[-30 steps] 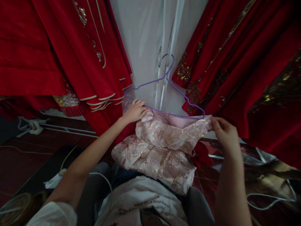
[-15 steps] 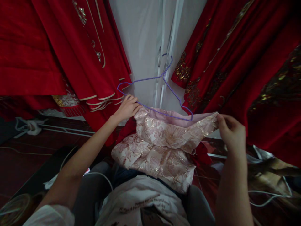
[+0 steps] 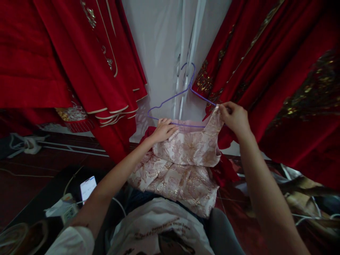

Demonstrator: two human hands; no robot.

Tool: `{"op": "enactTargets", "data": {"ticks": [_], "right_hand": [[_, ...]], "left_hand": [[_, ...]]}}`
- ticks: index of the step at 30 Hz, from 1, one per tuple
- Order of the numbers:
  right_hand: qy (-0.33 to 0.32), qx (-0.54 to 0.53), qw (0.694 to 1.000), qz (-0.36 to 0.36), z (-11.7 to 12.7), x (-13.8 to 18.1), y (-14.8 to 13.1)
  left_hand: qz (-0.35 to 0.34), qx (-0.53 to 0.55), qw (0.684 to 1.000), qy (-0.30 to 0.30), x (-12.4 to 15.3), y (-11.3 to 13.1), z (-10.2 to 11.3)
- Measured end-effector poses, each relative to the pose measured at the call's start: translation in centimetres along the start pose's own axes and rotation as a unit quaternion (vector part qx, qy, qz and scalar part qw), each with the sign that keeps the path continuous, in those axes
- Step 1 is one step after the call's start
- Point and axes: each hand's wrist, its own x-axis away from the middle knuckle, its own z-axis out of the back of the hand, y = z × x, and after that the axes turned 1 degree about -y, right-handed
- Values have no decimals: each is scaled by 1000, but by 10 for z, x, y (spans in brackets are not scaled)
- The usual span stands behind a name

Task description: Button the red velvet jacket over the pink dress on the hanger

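A pale pink and gold floral brocade dress (image 3: 190,147) lies across my lap, bunched in folds. A thin purple hanger (image 3: 172,96) stands up out of its neckline, hook at the top, with its lower bar at the opening. My left hand (image 3: 164,130) is closed over the dress's left edge and the hanger's lower bar; the fingertips are partly hidden. My right hand (image 3: 235,117) pinches the right shoulder strap, which is drawn up over the hanger's right arm. That end of the hanger is hidden behind the strap and hand.
Red garments with gold trim (image 3: 106,71) hang at the left, and red sequinned ones (image 3: 252,71) at the right. Between them stands a pale panel with white metal poles (image 3: 183,71). A lit phone (image 3: 88,187) and a power strip (image 3: 69,212) lie at the lower left.
My right hand has moved left and up, bringing the strap onto the hanger's right arm. My left hand has shifted right and slightly down; the hanger has tilted and shifted right. The phone now shows.
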Motion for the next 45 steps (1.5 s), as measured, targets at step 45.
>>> {"op": "enactTargets", "data": {"ticks": [45], "right_hand": [[-38, -325, 943, -58, -50, 0, 19]], "left_hand": [[211, 263, 941, 21, 5, -111, 85]]}}
